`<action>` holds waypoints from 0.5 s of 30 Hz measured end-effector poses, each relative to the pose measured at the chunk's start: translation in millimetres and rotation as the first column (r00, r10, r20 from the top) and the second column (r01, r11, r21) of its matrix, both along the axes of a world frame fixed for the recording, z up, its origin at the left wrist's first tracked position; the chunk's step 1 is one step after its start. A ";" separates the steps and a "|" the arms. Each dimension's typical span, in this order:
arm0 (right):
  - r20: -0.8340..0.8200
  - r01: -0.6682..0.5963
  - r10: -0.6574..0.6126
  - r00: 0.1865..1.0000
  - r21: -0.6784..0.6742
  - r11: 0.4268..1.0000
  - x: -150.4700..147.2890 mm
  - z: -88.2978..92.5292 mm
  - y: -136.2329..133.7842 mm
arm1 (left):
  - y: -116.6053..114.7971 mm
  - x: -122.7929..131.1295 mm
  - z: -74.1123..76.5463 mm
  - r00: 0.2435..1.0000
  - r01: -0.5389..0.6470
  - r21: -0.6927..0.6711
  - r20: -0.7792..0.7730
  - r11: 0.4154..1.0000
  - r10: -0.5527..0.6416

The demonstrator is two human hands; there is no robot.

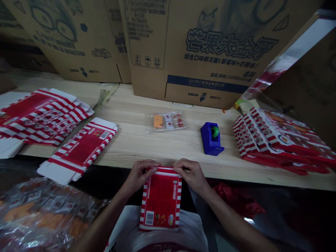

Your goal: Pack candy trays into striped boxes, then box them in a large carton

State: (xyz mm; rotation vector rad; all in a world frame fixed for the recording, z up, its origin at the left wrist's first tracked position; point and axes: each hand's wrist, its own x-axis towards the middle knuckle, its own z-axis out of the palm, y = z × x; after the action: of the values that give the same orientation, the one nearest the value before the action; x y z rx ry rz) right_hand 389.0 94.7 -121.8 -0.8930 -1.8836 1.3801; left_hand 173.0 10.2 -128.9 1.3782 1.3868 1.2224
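Observation:
Between both hands is a red candy box [161, 199] with striped edges and a barcode, its printed back facing up near my body. My left hand [140, 175] pinches its far left corner, thumb on top. At the far right corner, my right hand [192, 175] grips the same edge with thumb and bent fingers. Beyond the hands, a clear packet [168, 121] with orange and white pieces lies on the wooden table [126, 140]. Right of it stands a blue tape dispenser [212, 139] with a green core.
Flat striped cartons [44, 117] pile up at left, with a single carton [82, 147] beside them. Filled boxes [280, 140] are stacked at right. Large cardboard cartons [194, 45] wall off the back. A bag of packets [47, 213] sits lower left, below the table edge.

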 end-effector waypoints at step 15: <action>-0.101 0.753 -0.763 0.638 0.286 0.592 90.8 -8.2 59.8 | 5.2 8.2 -10.7 0.996 -0.042 0.053 -0.080 0.998 0.046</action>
State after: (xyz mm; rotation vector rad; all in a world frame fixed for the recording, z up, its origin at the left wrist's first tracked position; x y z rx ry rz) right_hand 479.8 154.5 -130.0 -1.3441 -1.3734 0.5185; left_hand 181.3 15.4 -139.6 1.4536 1.4579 1.2508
